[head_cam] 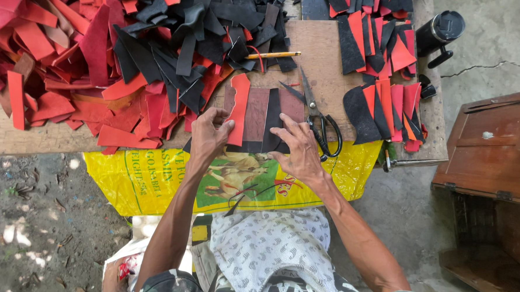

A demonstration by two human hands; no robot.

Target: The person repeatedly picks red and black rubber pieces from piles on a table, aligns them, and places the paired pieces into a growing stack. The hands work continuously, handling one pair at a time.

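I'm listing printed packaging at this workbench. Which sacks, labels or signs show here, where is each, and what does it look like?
Printed sack: hangs over the bench's front edge, below both hands; flat plastic, yellow, with a green picture panel, an animal drawing and dark lettering.
Black flask: far right bench corner; round, no label visible.
No signs or screens show.

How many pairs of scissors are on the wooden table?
1. The scissors lie on the wooden table, just beside the right hand, with black handles toward the person. More could be hidden under the piles of red and black scraps.
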